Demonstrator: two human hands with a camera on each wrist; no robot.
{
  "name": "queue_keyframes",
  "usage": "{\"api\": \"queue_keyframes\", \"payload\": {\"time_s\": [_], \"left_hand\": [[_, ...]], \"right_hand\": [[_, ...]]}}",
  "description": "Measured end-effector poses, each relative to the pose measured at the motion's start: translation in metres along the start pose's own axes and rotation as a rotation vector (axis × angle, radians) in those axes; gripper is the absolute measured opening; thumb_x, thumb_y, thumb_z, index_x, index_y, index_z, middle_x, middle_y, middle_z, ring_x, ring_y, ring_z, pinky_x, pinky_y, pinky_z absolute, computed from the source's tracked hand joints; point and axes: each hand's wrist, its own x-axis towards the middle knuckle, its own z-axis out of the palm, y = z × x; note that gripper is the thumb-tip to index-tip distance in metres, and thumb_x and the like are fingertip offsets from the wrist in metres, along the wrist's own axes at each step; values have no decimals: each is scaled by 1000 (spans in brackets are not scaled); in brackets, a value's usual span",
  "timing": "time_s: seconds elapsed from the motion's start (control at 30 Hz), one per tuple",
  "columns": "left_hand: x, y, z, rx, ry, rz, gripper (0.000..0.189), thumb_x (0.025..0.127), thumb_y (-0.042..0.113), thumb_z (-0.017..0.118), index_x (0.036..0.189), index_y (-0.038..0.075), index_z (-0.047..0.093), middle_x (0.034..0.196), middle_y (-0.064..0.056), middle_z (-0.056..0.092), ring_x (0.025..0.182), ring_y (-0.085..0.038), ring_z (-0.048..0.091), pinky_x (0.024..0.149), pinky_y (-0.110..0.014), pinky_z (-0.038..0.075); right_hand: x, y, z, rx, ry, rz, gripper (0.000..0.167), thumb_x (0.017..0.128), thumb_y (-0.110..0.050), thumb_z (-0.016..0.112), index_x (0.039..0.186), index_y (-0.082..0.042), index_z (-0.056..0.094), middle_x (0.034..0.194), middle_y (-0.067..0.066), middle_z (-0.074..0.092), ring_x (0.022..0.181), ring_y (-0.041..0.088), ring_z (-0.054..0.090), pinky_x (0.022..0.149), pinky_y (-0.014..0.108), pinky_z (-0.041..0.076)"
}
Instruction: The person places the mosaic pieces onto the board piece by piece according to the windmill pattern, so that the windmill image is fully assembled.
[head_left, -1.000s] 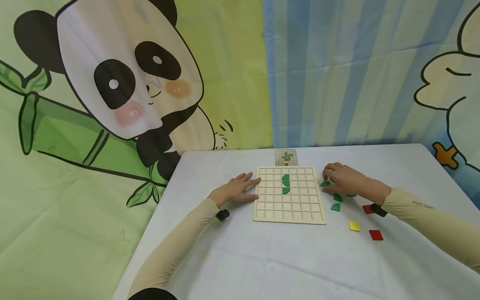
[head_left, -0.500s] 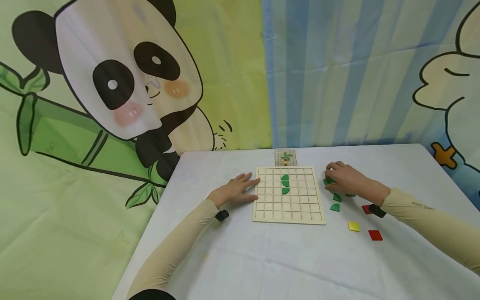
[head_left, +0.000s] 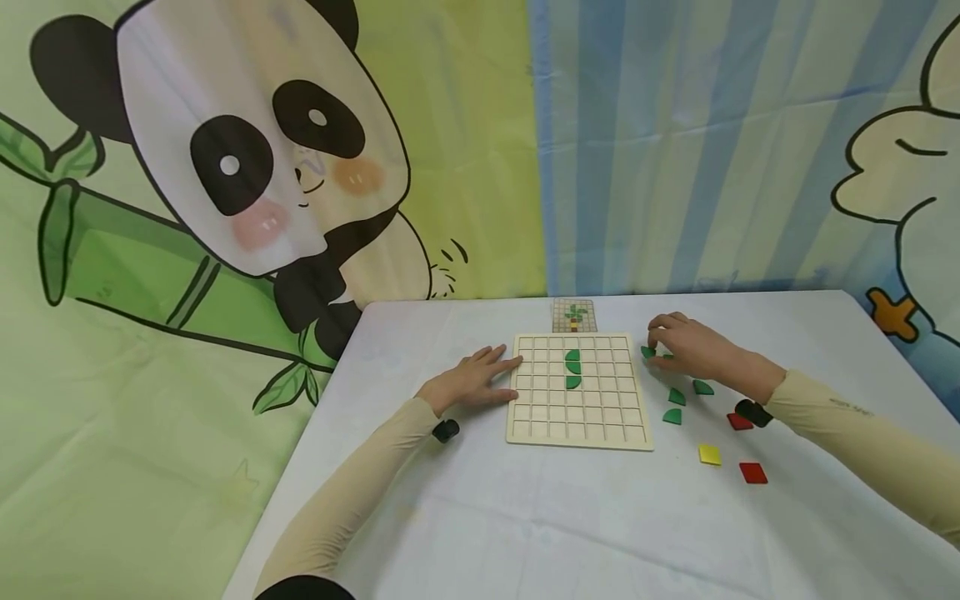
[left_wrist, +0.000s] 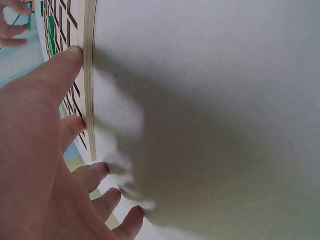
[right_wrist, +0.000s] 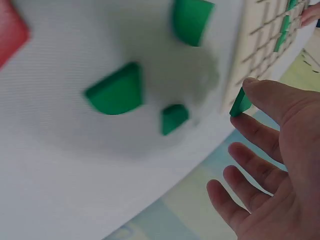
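Observation:
A cream grid board (head_left: pixel 540 421) lies on the table with three green quarter-circle tiles (head_left: pixel 573 382) in one column. My left hand (head_left: pixel 471 380) rests at the board's left edge, fingers spread; in the left wrist view its thumb and index finger (left_wrist: pixel 75 122) touch that edge. To the right of the board, my right hand (head_left: pixel 701 348) pinches a green quarter-circle tile (right_wrist: pixel 241 103) between thumb and index fingertip, held above the table. The other fingers of that hand are loosely extended. Below it lie several loose green tiles (head_left: pixel 703 387), one partly hidden by the hand.
A small pattern card (head_left: pixel 573 315) lies behind the board, showing a green, yellow and red figure. Nearer on the right are a yellow square tile (head_left: pixel 709 454), a red diamond tile (head_left: pixel 753 473) and another red tile (head_left: pixel 738 422) beside the right wrist. A curtain stands behind the table.
My right hand has picked up a green tile from the table and risen slightly, uncovering another green tile below the wrist. The left hand stays at the board's edge.

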Motion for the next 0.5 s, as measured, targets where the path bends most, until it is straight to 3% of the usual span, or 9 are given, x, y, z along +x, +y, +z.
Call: {"api": "queue_keyframes", "payload": {"time_s": [0.17, 0.3, 0.5], "left_hand": [[1, -1, 1, 14, -6, -9, 77, 101, 66, 49, 166, 36, 21, 175, -9, 9, 161, -37, 9, 126, -60, 19], [1, -1, 1, 9, -6, -8, 78, 101, 66, 50, 166, 35, 21, 175, -9, 9, 162, -36, 9, 127, -59, 19], [2, -2, 1, 5, -6, -5, 78, 101, 67, 49, 166, 36, 21, 175, -9, 9, 162, -36, 8, 127, -60, 19]], "right_hand": [[17, -28, -10, 27, 18, -113, 16, 89, -18, 82, 98, -9, 73, 124, 20, 65, 116, 40, 60, 98, 55, 53], [32, -54, -4, 34, 4, -214, 17, 92, -20, 80, 101, -8, 71, 125, 20, 64, 115, 38, 60, 94, 51, 54], [52, -88, 8, 52, -19, -297, 17, 94, -19, 78, 102, -7, 71, 125, 19, 63, 114, 37, 60, 92, 49, 54]]}}
